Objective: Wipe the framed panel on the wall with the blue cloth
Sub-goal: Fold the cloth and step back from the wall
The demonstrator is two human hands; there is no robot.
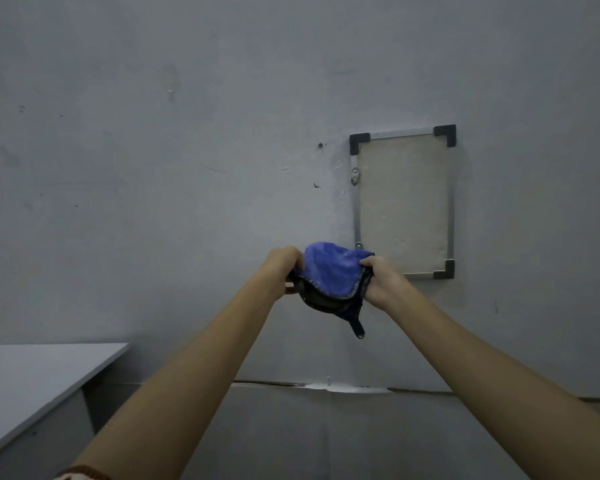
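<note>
Wiping apparently not begun: blue cloth [329, 271] bunched between 2 hands in front of the wall [187, 133], just below and left of the framed panel [402, 202], overlapping its lower-left corner in view but apparently not pressed to it. Left hand [283, 268] closed around the cloth's left edge, right hand [378, 278] gripping its right edge, dark hem and hanging loop drooping beneath. Panel mounted upright, pale surface inside a metal frame with black corner pieces, looking dull and speckled. Left to do, judging from this: gathering the cloth into 1 hand, then passing it over the whole panel. No containers in view; only a grey table [32, 382] at lower left.
</note>
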